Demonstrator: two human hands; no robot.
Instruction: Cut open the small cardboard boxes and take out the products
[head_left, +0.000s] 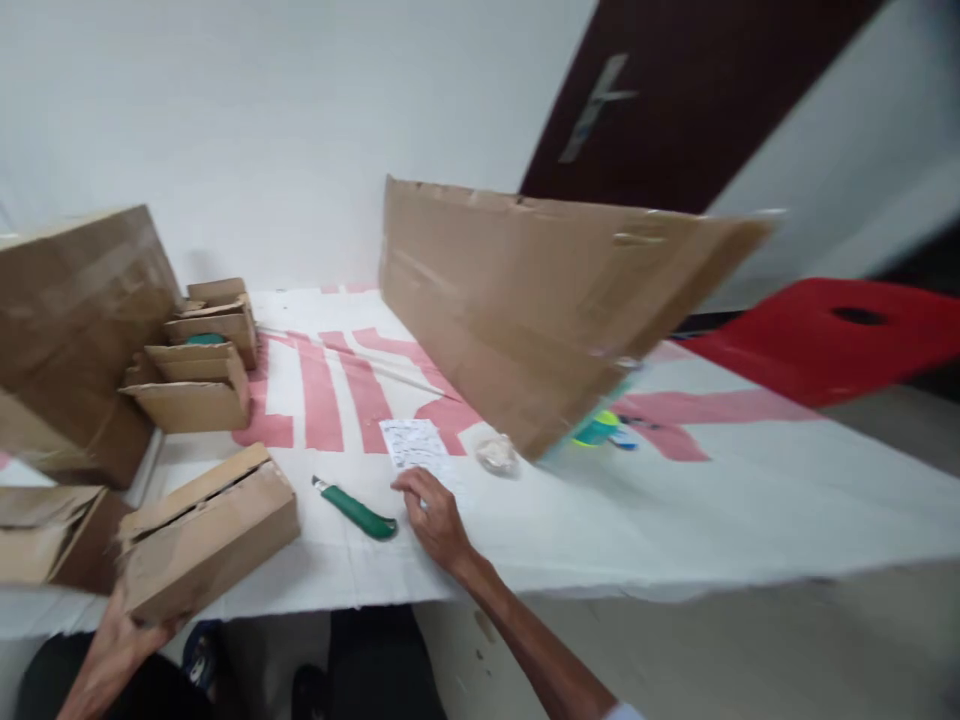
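My left hand (124, 645) is closed around the lower left end of a small closed cardboard box (217, 530), tilted at the table's front edge. A dark slit runs between the flaps on its top. My right hand (435, 515) is over the cloth with fingers loosely bent and nothing visible between them. Just beyond its fingertips lies a printed paper slip (412, 440); whether they touch it, I cannot tell. A green utility knife (356, 512) rests between the box and my right hand. Right of the slip sits a small clear plastic bundle (496, 455).
A large cardboard piece (525, 290) leans over the table, partly hiding a yellow-green tape roll (596, 428). On the left stand a big carton (82, 330), small open boxes (191, 395) and another box (45, 535). A red chair (832, 335) is at the right.
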